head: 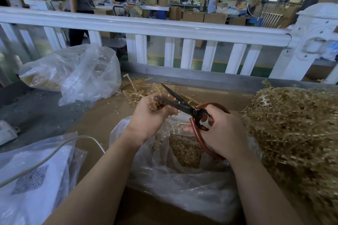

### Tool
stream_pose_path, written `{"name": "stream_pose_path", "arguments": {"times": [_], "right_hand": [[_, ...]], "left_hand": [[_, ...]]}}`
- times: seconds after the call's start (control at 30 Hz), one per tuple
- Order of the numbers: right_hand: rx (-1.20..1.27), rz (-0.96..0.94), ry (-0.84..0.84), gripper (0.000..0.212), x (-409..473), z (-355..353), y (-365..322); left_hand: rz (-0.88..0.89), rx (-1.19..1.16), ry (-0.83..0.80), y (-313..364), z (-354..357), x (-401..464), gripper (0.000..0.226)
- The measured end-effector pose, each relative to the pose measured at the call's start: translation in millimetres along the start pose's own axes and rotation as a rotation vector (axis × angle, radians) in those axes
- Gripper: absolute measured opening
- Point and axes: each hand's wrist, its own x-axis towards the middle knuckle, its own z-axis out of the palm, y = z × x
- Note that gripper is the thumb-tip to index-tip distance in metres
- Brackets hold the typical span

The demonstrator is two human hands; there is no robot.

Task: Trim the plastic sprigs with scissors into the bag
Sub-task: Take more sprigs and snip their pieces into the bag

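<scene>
Now mid-snip: left hand [149, 113] clamped on one sprig [158, 104] at centre, right hand [224, 131] gripping one pair of scissors [180, 105], blades parted; best kept directly over the open bag [175, 175] at 6 o'clock, cutting close. Three plastic bags visible; uncut heap [296, 126] at 3 o'clock

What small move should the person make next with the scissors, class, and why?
Probably squeeze the scissors shut. The blades stand open around the sprig bunch gripped by the left hand, the right hand holds the red handles, and the open bag lies directly below to catch the trimmed pieces.
</scene>
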Motion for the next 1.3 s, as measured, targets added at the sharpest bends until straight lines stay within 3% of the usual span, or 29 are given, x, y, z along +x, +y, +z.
{"name": "stream_pose_path", "arguments": {"times": [0.83,1.3], "right_hand": [[0.033,0.026,-0.021,0.073,-0.4,-2.6,-1.5],[0.053,0.003,-0.037,0.064,-0.3,-4.7,-3.5]], "left_hand": [[0.014,-0.055,-0.002,-6.1,-3.2,3.2,0.017],[0.008,0.017,-0.053,-0.9,-6.5,1.5,0.020]]}}
